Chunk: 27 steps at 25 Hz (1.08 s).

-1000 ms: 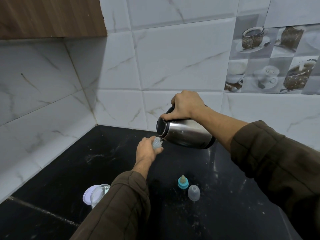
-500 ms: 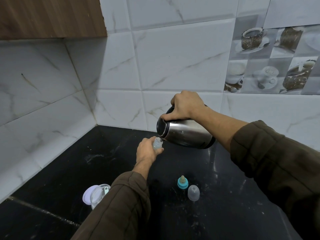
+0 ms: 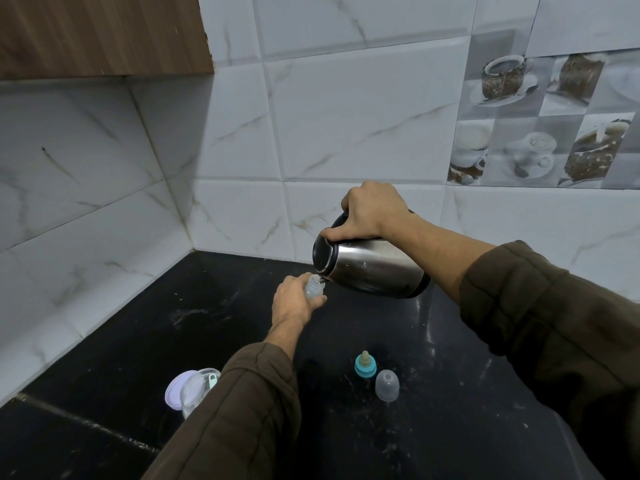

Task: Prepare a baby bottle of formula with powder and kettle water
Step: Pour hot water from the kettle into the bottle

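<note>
The right hand (image 3: pixel 372 211) has its fingers wrapped around the black handle of a tipped steel kettle (image 3: pixel 372 266). Its spout sits at the open mouth of a baby bottle (image 3: pixel 313 288), gripped by the curled fingers of the left hand (image 3: pixel 294 301) above the black counter (image 3: pixel 450 427).

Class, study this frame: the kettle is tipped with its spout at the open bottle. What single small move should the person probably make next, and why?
Probably hold the pour steady. The right hand has the kettle tipped, its spout at the mouth of the bottle, which the left hand grips. The teat ring and clear cap lie on the counter; the water level is hidden.
</note>
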Available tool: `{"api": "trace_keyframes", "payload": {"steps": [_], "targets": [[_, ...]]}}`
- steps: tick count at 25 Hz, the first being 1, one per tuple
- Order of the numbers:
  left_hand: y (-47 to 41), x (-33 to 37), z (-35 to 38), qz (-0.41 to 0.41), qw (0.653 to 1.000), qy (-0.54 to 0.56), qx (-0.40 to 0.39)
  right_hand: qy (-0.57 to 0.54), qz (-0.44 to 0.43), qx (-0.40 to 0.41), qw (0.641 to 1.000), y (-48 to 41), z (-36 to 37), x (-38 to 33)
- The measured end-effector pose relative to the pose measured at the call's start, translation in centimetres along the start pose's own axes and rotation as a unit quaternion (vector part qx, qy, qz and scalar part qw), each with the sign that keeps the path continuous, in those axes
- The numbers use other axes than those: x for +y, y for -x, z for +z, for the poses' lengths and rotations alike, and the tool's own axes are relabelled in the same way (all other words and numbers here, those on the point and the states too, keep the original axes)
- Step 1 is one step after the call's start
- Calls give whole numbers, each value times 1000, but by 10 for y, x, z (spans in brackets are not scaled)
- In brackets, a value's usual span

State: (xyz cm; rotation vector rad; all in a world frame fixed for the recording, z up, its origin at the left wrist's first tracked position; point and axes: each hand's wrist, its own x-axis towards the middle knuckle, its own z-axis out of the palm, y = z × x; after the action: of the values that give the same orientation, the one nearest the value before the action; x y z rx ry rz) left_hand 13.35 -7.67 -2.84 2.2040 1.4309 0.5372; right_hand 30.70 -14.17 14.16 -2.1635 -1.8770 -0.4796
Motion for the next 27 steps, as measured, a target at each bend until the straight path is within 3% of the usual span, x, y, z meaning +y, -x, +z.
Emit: {"api": "trace_keyframes", "payload": {"steps": [27], "targets": [[1, -2, -1, 0, 1000, 8, 0, 0, -1, 0, 1000, 1, 0, -2]]}}
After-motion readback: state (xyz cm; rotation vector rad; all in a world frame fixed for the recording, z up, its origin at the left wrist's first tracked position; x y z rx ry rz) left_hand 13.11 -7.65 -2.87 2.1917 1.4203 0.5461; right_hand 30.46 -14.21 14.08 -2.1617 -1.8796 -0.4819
